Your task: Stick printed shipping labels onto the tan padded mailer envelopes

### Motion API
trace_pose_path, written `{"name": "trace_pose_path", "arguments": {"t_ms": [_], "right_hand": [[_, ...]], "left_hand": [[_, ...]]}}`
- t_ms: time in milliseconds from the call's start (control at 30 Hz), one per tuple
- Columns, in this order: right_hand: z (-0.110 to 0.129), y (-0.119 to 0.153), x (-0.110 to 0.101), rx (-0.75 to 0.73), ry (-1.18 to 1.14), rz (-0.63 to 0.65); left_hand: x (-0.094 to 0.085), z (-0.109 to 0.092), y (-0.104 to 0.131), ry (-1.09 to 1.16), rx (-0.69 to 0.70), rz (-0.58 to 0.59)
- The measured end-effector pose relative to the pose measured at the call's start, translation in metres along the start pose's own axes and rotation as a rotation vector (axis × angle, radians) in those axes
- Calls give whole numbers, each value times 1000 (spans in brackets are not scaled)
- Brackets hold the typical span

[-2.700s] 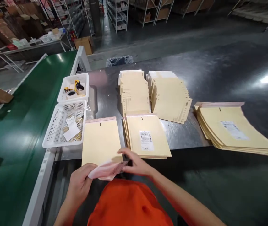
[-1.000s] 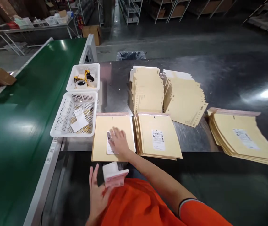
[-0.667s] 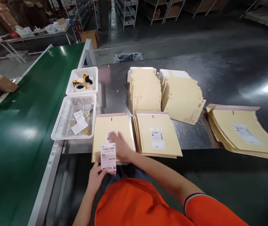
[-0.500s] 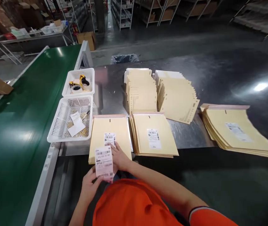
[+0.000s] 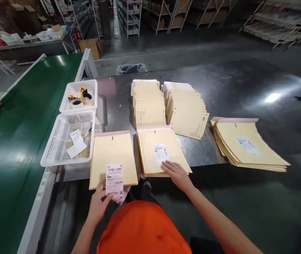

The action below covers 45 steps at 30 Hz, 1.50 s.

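Holding a printed label [image 5: 114, 179] between thumb and fingers, our left hand [image 5: 98, 204] is closed at its lower edge; pinkish paper shows beneath. We rest our right hand [image 5: 176, 173] open, fingers extended, on the labelled envelope stack [image 5: 150, 141], its fingertips at the lower part of the affixed label [image 5: 161, 153]. Just beyond our left hand lies the left envelope [image 5: 114, 146], partly covered from view by the printed label. Well to the right of our right hand is a second labelled stack [image 5: 248, 141]. Beyond and left of our left hand, we see the near basket [image 5: 49, 148], with white slips [image 5: 76, 144] and a pen [image 5: 88, 132], and behind it the far basket [image 5: 65, 95], with tape dispensers [image 5: 80, 98]. Farther beyond our right hand, on the dark table [image 5: 121, 91], stand two rows of yellowish envelopes [image 5: 150, 109]. The green conveyor [image 5: 20, 116] runs left of our left hand. Past the table we find a lined bin [image 5: 131, 68], a cardboard box [image 5: 90, 48] and, farthest from both hands, metal shelving [image 5: 133, 17].
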State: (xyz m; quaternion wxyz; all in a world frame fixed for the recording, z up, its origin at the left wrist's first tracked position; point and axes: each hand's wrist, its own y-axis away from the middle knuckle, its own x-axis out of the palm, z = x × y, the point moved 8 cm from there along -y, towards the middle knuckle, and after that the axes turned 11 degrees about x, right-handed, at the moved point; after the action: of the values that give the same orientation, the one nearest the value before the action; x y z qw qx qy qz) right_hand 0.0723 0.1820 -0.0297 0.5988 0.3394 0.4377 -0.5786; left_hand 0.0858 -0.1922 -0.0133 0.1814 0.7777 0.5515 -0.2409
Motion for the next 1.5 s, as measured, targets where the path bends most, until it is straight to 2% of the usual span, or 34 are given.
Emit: {"name": "trace_pose_path", "arguments": {"t_ms": [67, 100, 167, 233, 300, 367, 400, 467, 533, 567, 633, 700, 800, 900, 967, 1033, 1133, 1200, 1233, 1267, 1300, 1333, 1400, 1433, 1467, 1500], "right_hand": [[-8, 9, 30, 35, -16, 66], [-4, 7, 34, 67, -49, 49], [18, -6, 23, 151, -191, -40], [56, -26, 3, 225, -449, -94], [109, -49, -4, 220, -798, 48], [152, -62, -7, 286, -998, 135], [167, -65, -7, 323, -1054, 151], [192, -63, -8, 355, -1089, 165], [211, -55, -11, 293, -1075, 195], [219, -52, -12, 245, -1051, 207], [227, -49, -14, 184, -984, 199], [225, -55, -11, 205, -946, 143], [216, -83, 14, 275, -924, 102], [198, -122, 54, 400, -745, 70], [185, -145, 76, 481, -631, 28], [178, -162, 90, 491, -551, -9], [180, -168, 97, 428, -368, -42], [182, -161, 98, 408, -274, -60], [184, -154, 98, 403, -237, -71], [190, -146, 99, 365, -195, -74], [200, -138, 100, 267, -147, -59], [215, -130, 104, 108, -104, -21], [249, -109, 116, -296, -60, 115], [259, -100, 120, -443, -51, 182], [260, -98, 122, -487, -38, 223], [254, -104, 122, -426, -16, 230]], "left_hand": [[2, -21, -2, 93, -21, 9], [5, -33, -5, 135, -23, 36], [14, -55, -9, 196, -12, 98], [22, -66, -9, 229, -3, 124], [30, -66, -5, 244, -4, 140], [35, -56, 2, 253, -32, 143], [34, -48, 6, 256, -60, 109], [22, -34, 9, 301, -129, -57], [7, -27, 5, 437, -171, -233], [2, -27, 0, 526, -187, -275], [-2, -28, -13, 673, -228, -288], [-4, -24, -23, 724, -291, -320], [1, -7, -22, 735, -381, -436], [22, 20, -1, 771, -498, -458], [36, 35, 23, 792, -570, -429], [46, 44, 51, 816, -623, -381], [56, 36, 88, 854, -627, -188], [52, 21, 98, 765, -524, -45], [45, 13, 96, 675, -439, -16], [34, 8, 89, 573, -353, -30], [21, 5, 80, 480, -281, -84], [7, 7, 70, 417, -248, -160], [-17, 24, 51, 376, -298, -327], [-22, 35, 43, 388, -355, -364], [-26, 44, 36, 396, -390, -384], [-27, 52, 30, 407, -416, -391]]}}
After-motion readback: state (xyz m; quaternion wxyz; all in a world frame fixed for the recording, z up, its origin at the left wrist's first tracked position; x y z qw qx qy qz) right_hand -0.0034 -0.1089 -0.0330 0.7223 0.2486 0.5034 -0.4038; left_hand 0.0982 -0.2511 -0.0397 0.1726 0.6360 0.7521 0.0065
